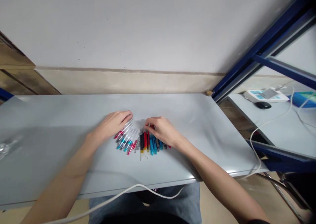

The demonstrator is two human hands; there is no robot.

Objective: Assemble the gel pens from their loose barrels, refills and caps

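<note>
On the grey tabletop, several pen parts lie in a fan between my hands. To the left are clear pen barrels (pixel 127 140) with pink, blue and dark grips. Small clear pieces (pixel 137 145) sit beside them. In the middle lie black and red pen refills (pixel 144 140) with yellowish and whitish lower ends. Blue, grey and pink pen pieces (pixel 154 145) are partly covered by my right hand (pixel 161 129). Its fingers are closed in a pinch at the refills' upper tips. My left hand (pixel 118 121) is curled, fingers together, at the upper ends of the left barrels; what it grips is hidden.
A white cable (pixel 138 185) hangs across the table's front edge. Clear plastic (pixel 4 149) lies at the far left. A blue frame (pixel 259 54) stands on the right; beyond it are a white device (pixel 268 94) and a black mouse (pixel 263 105). A wall backs the table.
</note>
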